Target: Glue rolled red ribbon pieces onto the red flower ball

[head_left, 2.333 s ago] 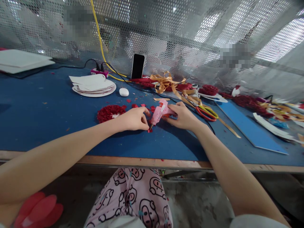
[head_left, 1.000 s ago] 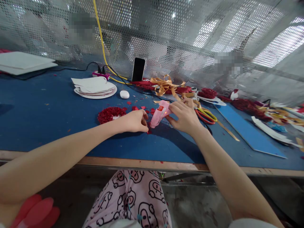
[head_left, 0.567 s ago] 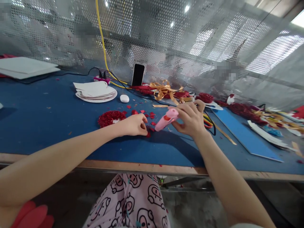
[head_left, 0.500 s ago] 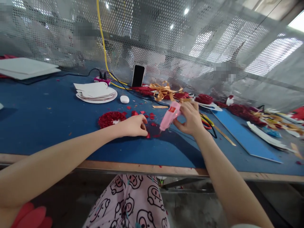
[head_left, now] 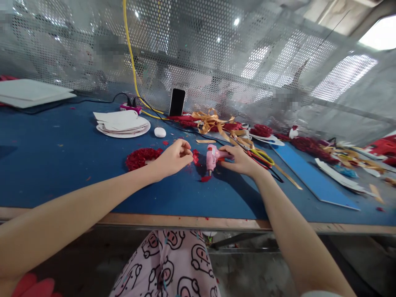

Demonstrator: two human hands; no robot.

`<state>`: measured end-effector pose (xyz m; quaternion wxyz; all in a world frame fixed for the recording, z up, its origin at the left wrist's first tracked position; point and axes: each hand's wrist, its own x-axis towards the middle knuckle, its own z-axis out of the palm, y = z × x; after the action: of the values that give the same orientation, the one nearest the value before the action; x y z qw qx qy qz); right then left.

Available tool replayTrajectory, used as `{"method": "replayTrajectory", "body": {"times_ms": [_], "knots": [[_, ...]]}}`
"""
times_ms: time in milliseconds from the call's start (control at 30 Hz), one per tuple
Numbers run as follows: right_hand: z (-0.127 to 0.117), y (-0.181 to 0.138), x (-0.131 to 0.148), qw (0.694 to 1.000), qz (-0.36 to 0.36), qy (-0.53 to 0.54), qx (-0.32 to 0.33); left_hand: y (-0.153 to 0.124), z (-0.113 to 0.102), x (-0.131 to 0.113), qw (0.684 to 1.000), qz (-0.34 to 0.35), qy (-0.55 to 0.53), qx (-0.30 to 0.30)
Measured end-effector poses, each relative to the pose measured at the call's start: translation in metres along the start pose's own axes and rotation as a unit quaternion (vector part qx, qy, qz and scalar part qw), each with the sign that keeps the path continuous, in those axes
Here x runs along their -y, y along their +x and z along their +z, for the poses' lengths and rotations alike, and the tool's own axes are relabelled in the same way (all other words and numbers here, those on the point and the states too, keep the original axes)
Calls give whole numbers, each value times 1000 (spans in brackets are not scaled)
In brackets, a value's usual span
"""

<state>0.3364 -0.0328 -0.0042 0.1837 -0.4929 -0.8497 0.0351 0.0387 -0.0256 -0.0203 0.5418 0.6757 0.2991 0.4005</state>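
My right hand [head_left: 239,160] grips a pink glue gun [head_left: 213,156] by its handle, the nozzle pointing down at a small red piece [head_left: 205,178] on the blue table [head_left: 62,156]. My left hand [head_left: 175,156] is lifted a little above the table, its fingertips pinched together beside loose red petal pieces [head_left: 195,156]; whether it holds one I cannot make out. A round red flower piece [head_left: 140,158] lies just left of that hand.
Scissors with red and yellow handles [head_left: 261,157] and gold ribbon [head_left: 213,120] lie behind my right hand. A white plate with paper sheets [head_left: 122,123], a white oval object [head_left: 160,132] and an upright phone [head_left: 177,102] stand farther back. Blue board [head_left: 312,175] at right.
My right hand swung the glue gun up and away, then brought it down nozzle-first onto a red piece. My left hand rose from the table and moved back toward the loose petals.
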Motion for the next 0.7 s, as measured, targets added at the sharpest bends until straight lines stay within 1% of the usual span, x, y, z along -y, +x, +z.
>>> {"method": "replayTrajectory", "body": {"times_ms": [100,200,267,367,467,533,633,667,700], "knots": [[6,2,3,999,-11,47,22,-1,3,-5,997,14,-69,-4],[10,4,6,997,-10,73,39,-4,5,-10,993,21,-115,-5],[11,4,7,997,-15,69,38,-5,6,-12,992,17,-127,2],[9,3,6,999,-25,24,26,-7,5,-12,992,20,-124,19],[4,1,9,999,-38,-12,-22,-8,4,-12,991,33,-124,31],[2,3,16,994,-57,-6,-91,-9,4,-13,990,42,-129,31],[4,14,39,973,-91,33,-209,-10,4,-15,988,62,-140,27],[6,20,48,968,-91,61,-224,-10,4,-15,987,67,-142,23],[7,26,56,966,-90,90,-223,-10,4,-17,987,72,-142,17]]}}
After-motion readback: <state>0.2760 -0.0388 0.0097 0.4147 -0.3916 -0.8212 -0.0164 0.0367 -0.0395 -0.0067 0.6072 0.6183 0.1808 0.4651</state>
